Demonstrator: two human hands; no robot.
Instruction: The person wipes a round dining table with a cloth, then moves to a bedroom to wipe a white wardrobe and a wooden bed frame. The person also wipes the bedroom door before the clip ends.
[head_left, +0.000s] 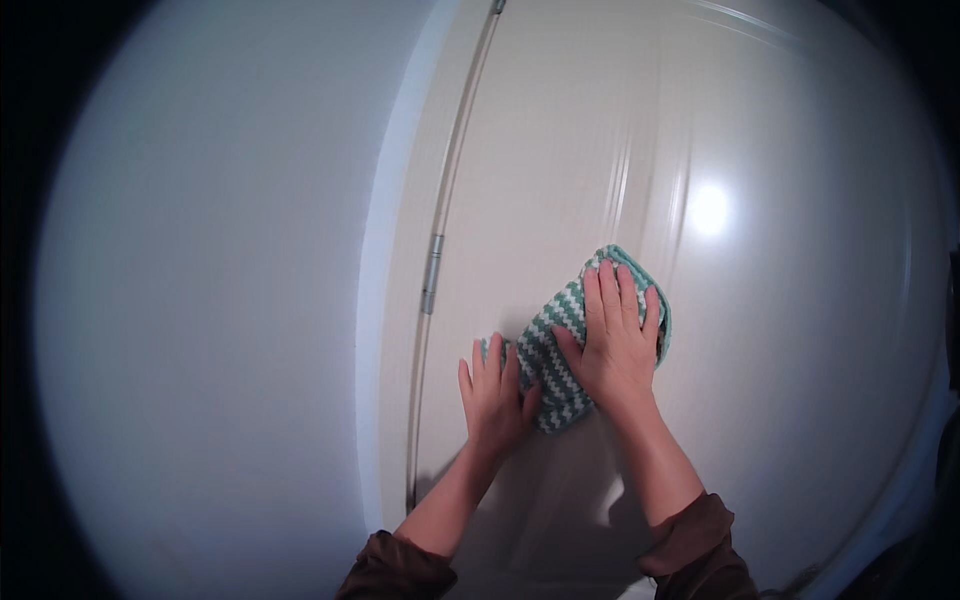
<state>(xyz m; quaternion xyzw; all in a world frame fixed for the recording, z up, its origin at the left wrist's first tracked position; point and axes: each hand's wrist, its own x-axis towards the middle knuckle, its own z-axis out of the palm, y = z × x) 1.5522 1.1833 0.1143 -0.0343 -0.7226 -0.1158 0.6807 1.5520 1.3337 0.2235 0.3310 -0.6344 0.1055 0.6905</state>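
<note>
A green-and-white zigzag-striped cloth (551, 360) lies against a cream panelled door (525, 187). My right hand (619, 337) presses its upper right part flat to the door, fingers pointing up and thumb out to the side. The cloth's edge is folded over beside the right fingers. Lower and to the left, my left hand (495, 390) rests over the cloth's left end, and a bit of striped fabric shows between and past its fingertips. What lies under both palms is hidden.
A metal hinge (432, 274) joins the door to its frame (401, 300) at the left. Beyond the frame runs a pale wall (202, 300). Raised moulding (621, 180) crosses the door above the cloth, and a bright light reflection shows to its right.
</note>
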